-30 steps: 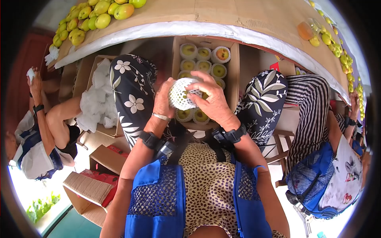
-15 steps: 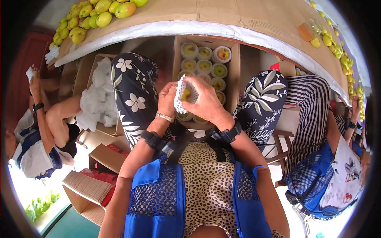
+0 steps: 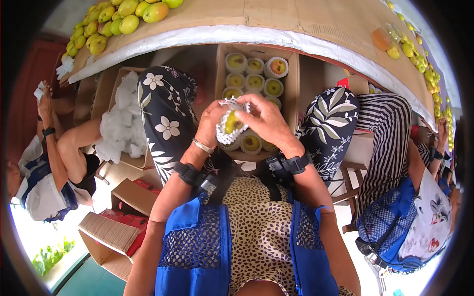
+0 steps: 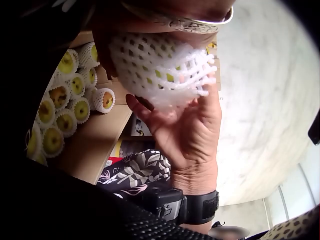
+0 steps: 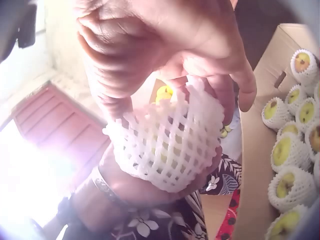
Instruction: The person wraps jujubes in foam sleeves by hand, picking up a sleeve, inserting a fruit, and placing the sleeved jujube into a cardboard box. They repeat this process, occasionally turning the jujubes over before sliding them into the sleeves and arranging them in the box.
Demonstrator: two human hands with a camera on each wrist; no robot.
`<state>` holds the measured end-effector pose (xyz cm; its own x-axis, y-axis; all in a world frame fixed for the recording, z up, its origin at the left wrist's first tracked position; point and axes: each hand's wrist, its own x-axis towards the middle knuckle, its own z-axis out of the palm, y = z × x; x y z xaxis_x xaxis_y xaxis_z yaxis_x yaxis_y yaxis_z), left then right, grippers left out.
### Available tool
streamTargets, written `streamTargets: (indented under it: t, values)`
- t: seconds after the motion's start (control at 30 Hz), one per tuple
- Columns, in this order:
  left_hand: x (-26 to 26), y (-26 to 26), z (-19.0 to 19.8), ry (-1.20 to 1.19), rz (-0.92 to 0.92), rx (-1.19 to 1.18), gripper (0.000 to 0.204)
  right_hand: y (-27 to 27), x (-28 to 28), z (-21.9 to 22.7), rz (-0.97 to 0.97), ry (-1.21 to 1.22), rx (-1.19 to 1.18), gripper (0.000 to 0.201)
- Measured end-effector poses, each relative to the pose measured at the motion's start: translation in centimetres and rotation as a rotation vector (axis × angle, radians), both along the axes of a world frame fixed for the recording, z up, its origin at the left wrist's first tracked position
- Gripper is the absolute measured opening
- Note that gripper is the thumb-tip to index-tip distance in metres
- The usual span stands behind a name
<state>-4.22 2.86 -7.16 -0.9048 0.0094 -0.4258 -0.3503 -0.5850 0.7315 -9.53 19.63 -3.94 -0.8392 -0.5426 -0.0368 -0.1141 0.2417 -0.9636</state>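
Foam nets [image 3: 121,123] heap at left, loose apples [image 3: 127,24] far left. Over the near end of a cardboard carton [image 3: 292,74], the left hand [image 3: 207,126] cups and the right hand [image 3: 270,123] grasps a foam-netted apple [image 3: 232,124].

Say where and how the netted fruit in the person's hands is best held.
Probably by cupping the rounded, mesh-covered side of the fruit from the person's left and below, where the left hand supports it. The net has its open end up toward the head camera, baring the fruit, so a side hold should leave that rim reachable for the right hand.
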Motion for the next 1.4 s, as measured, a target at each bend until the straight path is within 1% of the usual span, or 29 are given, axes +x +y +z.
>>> streamTargets:
  t: [0.1,0.13,0.23,0.27,0.33,0.4,0.43,0.47,0.57,0.6,0.63,0.7,0.8,0.83,0.87,0.9,0.93,0.97,1.03,1.13,1.23,1.27,1.37,1.4]
  values:
    - [-0.2,0.7,1.9,0.043,0.034,0.171,0.036,0.2,-0.4,-0.2,-0.113,-0.226,-0.144,0.022]
    - [-0.1,0.8,2.4,0.055,0.065,0.254,0.04,0.1,-0.4,-0.5,-0.144,-0.2,-0.164,0.014]
    - [0.0,-0.2,2.8,0.102,0.049,0.321,0.043,0.2,-0.6,-0.7,-0.071,-0.204,-0.08,0.012]
    - [0.0,-0.4,2.4,0.086,0.088,0.25,0.04,0.1,-0.4,-0.8,-0.071,-0.147,-0.119,0.013]
    - [0.0,-1.5,0.4,0.136,-0.008,-0.184,0.037,-0.3,0.0,-0.9,-0.072,-0.032,-0.197,0.015]
    - [0.7,-1.6,-0.9,0.246,-0.017,-0.528,0.031,-0.4,0.0,-0.4,-0.013,0.218,-0.164,0.017]
    - [1.0,-1.4,-0.9,0.287,-0.008,-0.705,0.028,-0.5,0.1,-0.2,0.017,0.343,-0.148,0.018]
    - [0.7,-1.4,-0.9,0.248,0.079,-0.263,0.036,-0.4,0.2,-0.1,0.08,0.29,-0.127,0.021]
    - [0.7,-0.9,0.2,0.046,0.218,0.234,0.033,-1.0,1.0,1.5,0.083,0.236,-0.031,0.026]
    - [0.5,-0.9,0.6,-0.047,0.234,0.239,0.03,-1.1,1.1,1.7,0.091,0.196,-0.031,0.033]
    - [0.3,-1.0,0.7,-0.14,0.25,0.243,0.029,-1.2,1.2,1.3,0.089,0.246,0.004,0.032]
    - [0.3,-1.2,-0.1,-0.198,0.264,0.16,0.028,-1.5,1.3,-0.1,0.082,0.347,0.074,0.029]
    - [0.2,-0.5,1.0,-0.231,0.285,0.063,0.029,-1.8,1.5,-0.3,0.04,0.323,0.058,0.023]
    - [0.2,-0.3,1.5,-0.234,0.292,0.034,0.029,-1.7,1.3,-0.1,0.027,0.348,0.057,0.022]
    - [0.4,-0.9,-0.5,-0.137,0.232,-0.114,0.03,-1.5,1.1,0.3,0.014,0.373,0.055,0.021]
    - [0.8,-2.0,-4.3,-0.039,0.17,-0.261,0.031,-1.4,0.9,0.5,-0.001,0.397,0.052,0.019]
    - [0.8,-2.0,-4.6,-0.026,0.158,-0.214,0.031,-1.5,1.0,0.2,-0.017,0.512,0.063,0.019]
    - [0.4,-1.7,-3.3,-0.014,0.146,-0.166,0.031,-1.6,1.1,0.1,-0.034,0.55,0.071,0.019]
    - [-0.1,-0.7,-0.4,-0.157,0.223,0.319,0.032,-1.7,1.2,0.2,-0.067,0.629,0.088,0.021]
    - [-0.3,-1.2,0.0,0.029,0.279,0.328,0.035,-1.9,1.5,0.7,-0.058,0.607,0.042,0.025]
    - [-0.6,-1.2,1.6,-0.013,0.384,0.451,0.036,-0.5,1.6,1.1,-0.006,0.389,-0.007,0.029]
    - [-0.4,-1.8,0.6,0.064,0.386,0.491,0.037,-0.1,1.4,0.9,0.021,0.316,0.0,0.03]
    - [-0.5,-1.6,0.3,0.113,0.342,0.438,0.036,-0.1,1.1,0.0,-0.067,0.183,-0.053,0.033]
    - [-0.5,-1.3,0.4,0.102,0.36,0.347,0.035,0.0,1.1,0.1,-0.131,0.197,-0.07,0.043]
